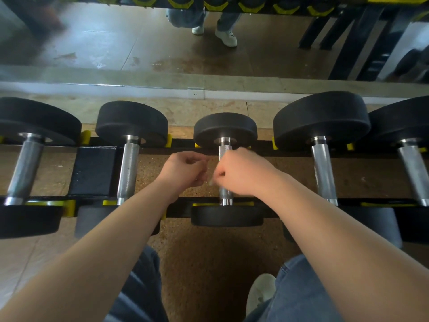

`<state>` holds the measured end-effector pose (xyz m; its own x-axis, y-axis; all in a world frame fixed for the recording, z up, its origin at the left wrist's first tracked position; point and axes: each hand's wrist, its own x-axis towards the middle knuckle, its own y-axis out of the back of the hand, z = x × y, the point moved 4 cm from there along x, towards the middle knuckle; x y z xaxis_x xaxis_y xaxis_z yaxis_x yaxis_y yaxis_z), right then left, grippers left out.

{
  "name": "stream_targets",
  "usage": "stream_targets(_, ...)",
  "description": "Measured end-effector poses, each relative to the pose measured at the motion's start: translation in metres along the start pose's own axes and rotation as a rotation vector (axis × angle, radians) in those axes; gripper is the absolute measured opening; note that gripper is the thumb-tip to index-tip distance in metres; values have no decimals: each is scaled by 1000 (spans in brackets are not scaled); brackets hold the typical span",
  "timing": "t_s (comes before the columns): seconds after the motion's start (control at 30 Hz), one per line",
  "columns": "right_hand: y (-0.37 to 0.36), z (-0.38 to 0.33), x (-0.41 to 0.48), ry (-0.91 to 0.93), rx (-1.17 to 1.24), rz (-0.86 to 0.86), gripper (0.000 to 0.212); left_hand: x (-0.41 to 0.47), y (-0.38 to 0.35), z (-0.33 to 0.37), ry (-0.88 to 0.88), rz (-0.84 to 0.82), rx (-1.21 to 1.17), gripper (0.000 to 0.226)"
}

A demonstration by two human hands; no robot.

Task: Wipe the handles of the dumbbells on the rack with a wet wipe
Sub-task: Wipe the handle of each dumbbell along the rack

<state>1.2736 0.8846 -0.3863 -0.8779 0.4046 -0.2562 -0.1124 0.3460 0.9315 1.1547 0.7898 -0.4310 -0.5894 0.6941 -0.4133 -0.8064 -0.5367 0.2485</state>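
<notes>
- A black rack (92,170) with two parallel rails is seen above a speckled brown floor (153,175).
- Five dumbbells are laid across the rails side by side: the leftmost dumbbell (25,166), the second dumbbell (128,168), the middle dumbbell (225,130), the fourth dumbbell (323,166) and the rightmost dumbbell (413,173).
- Yellow cradles (85,137) are fixed along the rails beside the black heads.
- The smallest heads are carried by the middle dumbbell.

Black dumbbell heads (225,130), knurled silver handles (128,168), black rack (92,170) with yellow cradles (85,137), speckled brown floor (209,252)
</notes>
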Motion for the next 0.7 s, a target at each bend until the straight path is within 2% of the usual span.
stream_targets(0.07, -6, -8, -8, 36, 28, -188, 19, -1, -1, 0, 7, -61, 5, 29)
stream_targets(0.1, -7, -9, -9, 47, 63, -204, 19, -2, -2, 0, 7, -90, -3, 30)
stream_targets(0.13, -5, -7, -9, 41, 115, -156, 20, -4, -3, 2, -1, -115, -24, 27)
stream_targets(0.27, 16, 17, -9, -73, 427, 246, 17, -9, -6, 10, -64, -223, -186, 18)
stream_targets(0.33, 18, 21, -10, -125, 559, 314, 15, -10, -8, 12, -102, -279, -274, 21)
stream_targets(0.47, 15, 16, -8, -152, 707, 320, 19, -9, -7, 17, -151, -301, -364, 28)
stream_targets(0.53, 15, 18, -6, -173, 776, 300, 21, -7, -7, 18, -142, -249, -404, 24)
stream_targets(0.57, 15, 20, -5, -185, 781, 305, 21, -4, -6, 17, -139, -171, -379, 20)
stream_targets(0.63, 18, 26, -5, -208, 688, 369, 22, 3, -5, 12, -138, -6, -282, 20)
stream_targets(0.7, 22, 31, -7, -232, 558, 426, 24, 9, -7, 8, -133, 77, -223, 22)
